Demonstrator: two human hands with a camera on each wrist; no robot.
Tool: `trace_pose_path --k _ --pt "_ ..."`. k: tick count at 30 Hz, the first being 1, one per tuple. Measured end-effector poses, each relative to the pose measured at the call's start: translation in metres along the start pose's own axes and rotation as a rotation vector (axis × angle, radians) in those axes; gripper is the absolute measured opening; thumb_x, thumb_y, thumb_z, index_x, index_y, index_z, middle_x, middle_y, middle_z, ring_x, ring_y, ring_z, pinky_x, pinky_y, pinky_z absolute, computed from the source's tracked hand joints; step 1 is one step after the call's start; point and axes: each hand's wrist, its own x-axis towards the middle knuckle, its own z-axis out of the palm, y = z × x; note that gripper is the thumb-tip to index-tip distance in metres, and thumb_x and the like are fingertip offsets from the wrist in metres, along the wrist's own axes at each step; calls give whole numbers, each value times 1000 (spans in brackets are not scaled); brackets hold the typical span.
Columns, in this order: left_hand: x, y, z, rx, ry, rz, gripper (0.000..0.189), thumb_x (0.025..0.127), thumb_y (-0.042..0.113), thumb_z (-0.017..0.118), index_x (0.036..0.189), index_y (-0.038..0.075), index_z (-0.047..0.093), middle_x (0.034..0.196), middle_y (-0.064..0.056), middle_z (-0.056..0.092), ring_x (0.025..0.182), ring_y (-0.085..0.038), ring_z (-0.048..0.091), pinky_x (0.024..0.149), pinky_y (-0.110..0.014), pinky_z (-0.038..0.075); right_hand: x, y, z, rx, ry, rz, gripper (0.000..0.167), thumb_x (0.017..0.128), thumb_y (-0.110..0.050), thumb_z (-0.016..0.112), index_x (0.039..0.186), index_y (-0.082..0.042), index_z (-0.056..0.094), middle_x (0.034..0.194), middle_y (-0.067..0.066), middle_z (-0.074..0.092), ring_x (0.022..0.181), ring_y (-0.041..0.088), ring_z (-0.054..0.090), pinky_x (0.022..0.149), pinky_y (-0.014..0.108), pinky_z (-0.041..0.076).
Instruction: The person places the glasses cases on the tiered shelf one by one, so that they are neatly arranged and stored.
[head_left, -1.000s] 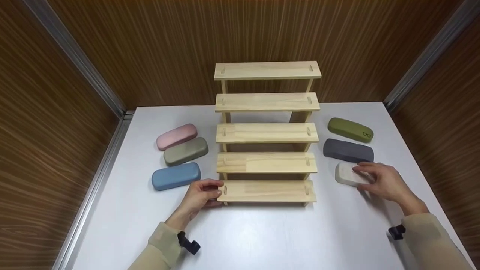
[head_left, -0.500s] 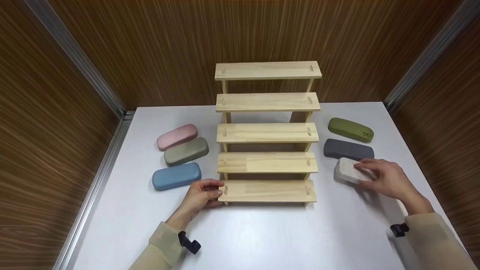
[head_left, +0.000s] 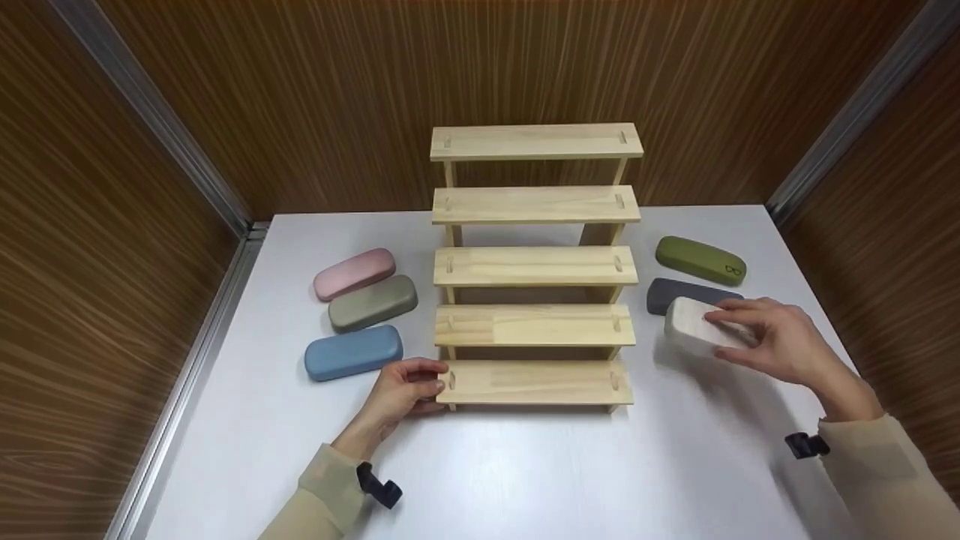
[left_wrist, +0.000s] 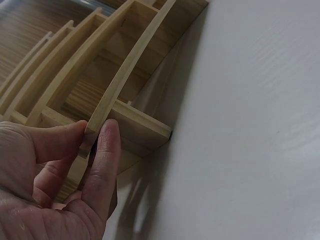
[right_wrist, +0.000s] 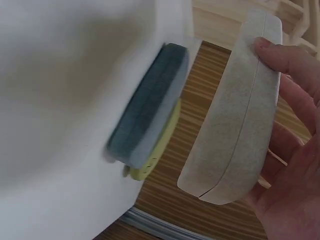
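A stepped wooden display rack [head_left: 540, 382] with several narrow shelves stands mid-table. My left hand [head_left: 401, 388] pinches the left end of its lowest shelf; in the left wrist view, thumb and fingers [left_wrist: 105, 165] grip the board's tip from both sides. My right hand [head_left: 784, 341] holds a white glasses case [head_left: 697, 328] above the table, its shadow falling below. In the right wrist view the thumb presses near the seam of the case [right_wrist: 235, 115], with the other fingers behind it. The held case partly covers a dark grey glasses case [head_left: 679, 292] in the head view.
On the right lies an olive green glasses case [head_left: 701, 260] behind the dark grey one. Left of the rack are pink [head_left: 354, 274], grey-green [head_left: 373, 303] and blue [head_left: 353, 352] glasses cases. Wood-patterned panels [head_left: 525, 67] wall in the white table [head_left: 525, 472] at back and sides.
My right hand has lifted the white glasses case off the table, raising it and shifting slightly away from me. My left hand stays at the lowest shelf.
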Motion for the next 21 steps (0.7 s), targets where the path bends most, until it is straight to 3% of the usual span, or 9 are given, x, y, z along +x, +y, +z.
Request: trace_pose_path --k 4,11,17,21 --pt "-1 0 0 6 -4 4 32 99 -5 76 131 -7 75 108 -6 77 95 -16 78 79 -31 72 10 -9 -11 32 33 -56 56 62 -5 104 115 -17 90 117 15 87 110 -12 61 80 6 44" --pt "-1 0 0 12 -1 0 32 99 -5 76 131 -7 75 108 -6 76 95 -16 78 79 -31 72 27 -20 -28 13 40 -143 56 59 -2 104 112 -15 90 115 16 87 100 0 66 73 8 45" --pt "1 0 0 4 -1 -3 32 99 -7 74 130 -7 75 105 -4 75 93 -14 78 80 -31 72 42 -30 -43 31 32 -196 55 59 -1 103 111 -13 90 114 16 87 100 -10 58 67 10 45" --pt "1 -1 -1 3 -2 -6 32 99 -6 75 131 -6 75 106 -4 75 92 -15 78 79 -31 72 52 -39 -50 43 29 -222 54 60 -1 102 112 -14 90 113 16 87 103 -13 58 70 8 45"
